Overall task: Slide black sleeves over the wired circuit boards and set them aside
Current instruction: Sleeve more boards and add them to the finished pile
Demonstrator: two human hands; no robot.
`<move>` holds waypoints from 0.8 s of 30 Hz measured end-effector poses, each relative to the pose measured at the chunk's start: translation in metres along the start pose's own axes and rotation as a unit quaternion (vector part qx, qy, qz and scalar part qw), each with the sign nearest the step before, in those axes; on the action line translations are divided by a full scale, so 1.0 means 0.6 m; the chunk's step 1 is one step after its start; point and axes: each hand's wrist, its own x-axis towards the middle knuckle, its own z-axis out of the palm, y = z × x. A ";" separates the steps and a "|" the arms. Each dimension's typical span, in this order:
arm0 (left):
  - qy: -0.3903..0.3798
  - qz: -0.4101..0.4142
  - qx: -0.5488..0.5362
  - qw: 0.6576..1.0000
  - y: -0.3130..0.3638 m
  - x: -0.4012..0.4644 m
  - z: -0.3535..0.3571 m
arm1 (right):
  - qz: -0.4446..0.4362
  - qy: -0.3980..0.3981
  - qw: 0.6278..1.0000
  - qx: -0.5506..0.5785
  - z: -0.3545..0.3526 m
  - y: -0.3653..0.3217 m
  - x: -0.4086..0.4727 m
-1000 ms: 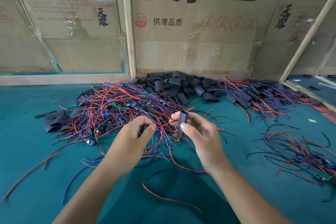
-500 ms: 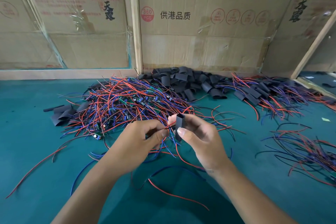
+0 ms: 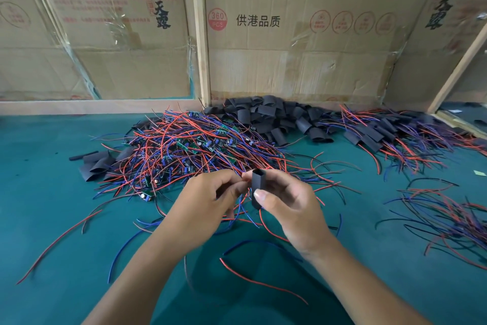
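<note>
Hands are closer together now: right hand (image 3: 287,208) pinches an empty sleeve (image 3: 257,189), left hand (image 3: 210,200) grips wires (image 3: 245,215); big unsleeved pile (image 3: 189,150) remains.

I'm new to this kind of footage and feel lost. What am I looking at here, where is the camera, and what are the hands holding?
There is no machine: a person works with bare hands, and the single camera sits on their head, looking forward and down. The right hand pinches a black sleeve, held upright with its open end up. The left hand is curled beside it, gripping thin red and blue wires; whether a circuit board is in it is hidden. On the green table lie a tangle of wired circuit boards, a heap of empty black sleeves by the cardboard wall, and a pile of sleeved boards to the right.
</note>
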 end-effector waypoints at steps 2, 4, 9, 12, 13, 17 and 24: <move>0.003 -0.004 -0.002 1.000 0.001 -0.001 0.002 | 0.001 0.012 1.000 0.009 -0.006 -0.003 0.003; 0.008 -0.001 -0.008 1.000 0.002 -0.002 0.005 | -0.002 0.017 1.000 0.018 -0.008 -0.006 0.004; 0.044 0.004 -0.031 0.999 0.011 -0.001 0.015 | -0.011 0.004 1.000 0.006 -0.010 -0.005 0.003; 0.061 0.004 -0.014 0.998 0.012 -0.001 0.011 | -0.020 -0.004 1.000 -0.005 -0.016 -0.007 0.006; 0.066 0.002 -0.005 0.998 0.011 -0.001 0.008 | -0.024 0.006 1.000 -0.012 -0.019 -0.009 0.008; 0.082 -0.011 -0.004 0.997 0.007 -0.001 -0.003 | -0.074 0.064 0.963 -0.250 -0.050 -0.014 0.019; 0.070 -0.005 0.012 0.997 0.011 -0.002 -0.001 | -0.136 0.012 0.887 -0.441 -0.059 0.003 0.018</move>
